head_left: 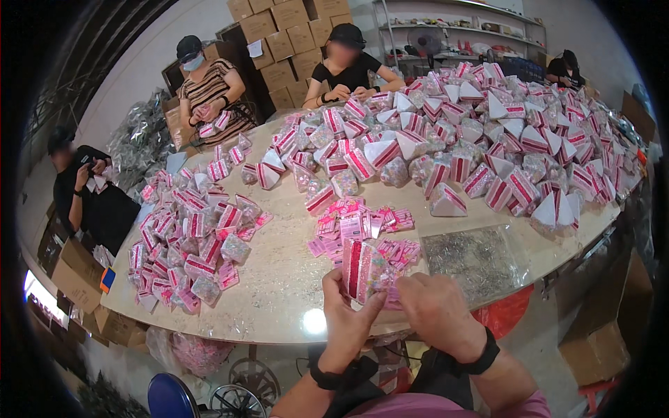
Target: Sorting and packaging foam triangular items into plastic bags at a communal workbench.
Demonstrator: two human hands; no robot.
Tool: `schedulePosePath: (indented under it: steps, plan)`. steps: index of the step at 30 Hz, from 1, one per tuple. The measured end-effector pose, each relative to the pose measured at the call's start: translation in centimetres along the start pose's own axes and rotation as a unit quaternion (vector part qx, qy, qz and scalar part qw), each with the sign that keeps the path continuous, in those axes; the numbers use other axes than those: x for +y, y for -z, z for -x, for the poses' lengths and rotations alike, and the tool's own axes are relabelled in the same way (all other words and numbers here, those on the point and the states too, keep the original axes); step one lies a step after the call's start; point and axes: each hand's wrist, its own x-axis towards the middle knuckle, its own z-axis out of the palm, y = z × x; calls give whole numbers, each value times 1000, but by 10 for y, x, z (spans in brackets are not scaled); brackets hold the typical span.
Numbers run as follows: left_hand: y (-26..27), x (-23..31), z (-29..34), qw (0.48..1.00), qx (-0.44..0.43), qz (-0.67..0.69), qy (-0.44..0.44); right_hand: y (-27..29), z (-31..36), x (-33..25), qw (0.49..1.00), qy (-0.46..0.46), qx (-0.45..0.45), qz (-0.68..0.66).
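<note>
Working with heaped imitation cake slices [198, 244] left of both hands, gripping one red-striped cake slice [356, 270] in the left hand [348, 315], upright between both hands, before pink cards [352, 226]; curling the right hand [437, 306] at its side, too hidden to tell pinching; facing flat clear plastic [474, 258] beyond the right hand.

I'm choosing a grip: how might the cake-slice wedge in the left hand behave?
The cake-slice wedge is probably fairly stiff; its edges look straight in the left hand. Its flat sides likely make it slide, not roll.
</note>
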Motion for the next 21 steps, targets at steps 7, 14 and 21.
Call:
schedulePosePath:
  steps: [7,14,21]
  plan:
    - [-4,-3,-1,996,-22,60,58,0,2,3,1000,-4,17,6]
    - [-8,1,-3,992,-20,89,88,2,3,8,1000,-13,22,-7]
    - [-11,-1,-3,986,-29,120,109,-3,5,12,1000,-16,16,-3]
